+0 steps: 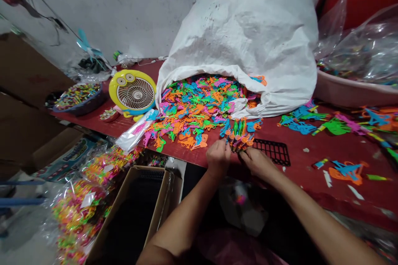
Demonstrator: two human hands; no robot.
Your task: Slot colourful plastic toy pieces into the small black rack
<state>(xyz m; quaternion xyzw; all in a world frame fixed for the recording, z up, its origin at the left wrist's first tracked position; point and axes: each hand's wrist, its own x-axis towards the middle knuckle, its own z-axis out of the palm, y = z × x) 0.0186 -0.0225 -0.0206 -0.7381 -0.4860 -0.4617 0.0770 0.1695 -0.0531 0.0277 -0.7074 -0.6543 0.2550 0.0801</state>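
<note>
While the red table (300,165) bears a bulging white sack (248,33), the left hand (218,155) and right hand (256,161) have bent fingers clamped on a colourful plastic cluster (239,131) near the sack's mouth, beside a black rack (275,151).

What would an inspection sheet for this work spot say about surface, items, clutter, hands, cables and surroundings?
Surface: red tabletop, partly covered.
Job's things: bunch of colourful plastic pieces at both hands; black grid beside the right hand.
Clutter: loose pieces spilling from a white sack; white scraps to the right.
Hands: left hand and right hand close together; exact grip unclear.
Cables: dark cables, upper left.
Surroundings: yellow fan, open cardboard box.
</note>
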